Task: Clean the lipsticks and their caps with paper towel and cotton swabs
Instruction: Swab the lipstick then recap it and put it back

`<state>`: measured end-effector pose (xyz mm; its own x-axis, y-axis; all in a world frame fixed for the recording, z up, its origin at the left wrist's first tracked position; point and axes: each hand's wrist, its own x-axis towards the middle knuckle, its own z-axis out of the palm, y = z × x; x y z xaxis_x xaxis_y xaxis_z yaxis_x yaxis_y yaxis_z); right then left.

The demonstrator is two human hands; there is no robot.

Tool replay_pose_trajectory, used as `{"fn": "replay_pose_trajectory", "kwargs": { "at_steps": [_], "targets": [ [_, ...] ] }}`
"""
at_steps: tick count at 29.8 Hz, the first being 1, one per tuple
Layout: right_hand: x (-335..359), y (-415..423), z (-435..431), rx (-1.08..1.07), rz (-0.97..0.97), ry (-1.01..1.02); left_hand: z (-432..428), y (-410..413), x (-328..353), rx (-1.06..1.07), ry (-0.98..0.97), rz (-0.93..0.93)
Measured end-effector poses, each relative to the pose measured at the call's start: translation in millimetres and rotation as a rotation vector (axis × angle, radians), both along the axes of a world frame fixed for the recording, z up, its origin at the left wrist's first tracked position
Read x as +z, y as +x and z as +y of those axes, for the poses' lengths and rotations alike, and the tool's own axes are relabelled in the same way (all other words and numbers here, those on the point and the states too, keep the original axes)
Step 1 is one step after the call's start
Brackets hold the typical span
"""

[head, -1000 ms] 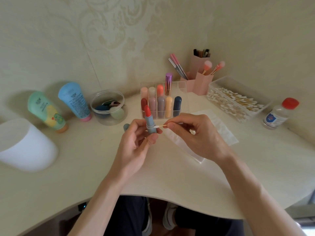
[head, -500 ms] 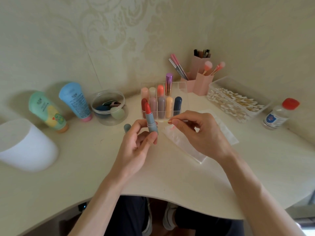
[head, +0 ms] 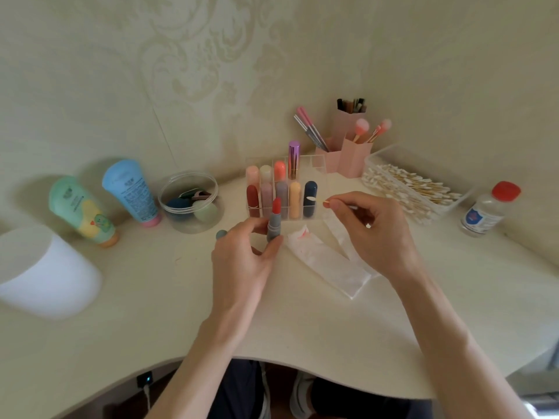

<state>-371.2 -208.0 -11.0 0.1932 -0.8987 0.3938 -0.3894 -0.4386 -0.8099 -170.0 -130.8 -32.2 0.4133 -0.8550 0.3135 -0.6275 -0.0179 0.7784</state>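
Above the middle of the tabletop point(head: 151, 313), the left hand point(head: 242, 258) grips the uncapped lipstick point(head: 274, 220) upright, red tip up. The right hand point(head: 372, 234) pinches a cotton swab point(head: 317, 200) held level, its white tip pointing left at the lipstick, near but apart.

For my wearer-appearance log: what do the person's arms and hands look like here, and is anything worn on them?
Both forearms are bare to the frame's edge: no sleeves, gloves, watch or bracelets show on the left hand or right hand.
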Motion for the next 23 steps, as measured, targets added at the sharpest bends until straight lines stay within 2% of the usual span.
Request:
{"fn": "replay_pose_trajectory", "kwargs": {
  "at_steps": [5, 23],
  "targets": [
    [1.4, -0.5, 0.3, -0.013, -0.006, 0.0, -14.6, -3.2, 2.2, 0.01, 0.064, 0.003],
    [3.6, 0.9, 3.2, -0.015, -0.006, -0.016, -14.6, -6.7, -0.2, 0.078, 0.023, -0.055]
  ]
}}
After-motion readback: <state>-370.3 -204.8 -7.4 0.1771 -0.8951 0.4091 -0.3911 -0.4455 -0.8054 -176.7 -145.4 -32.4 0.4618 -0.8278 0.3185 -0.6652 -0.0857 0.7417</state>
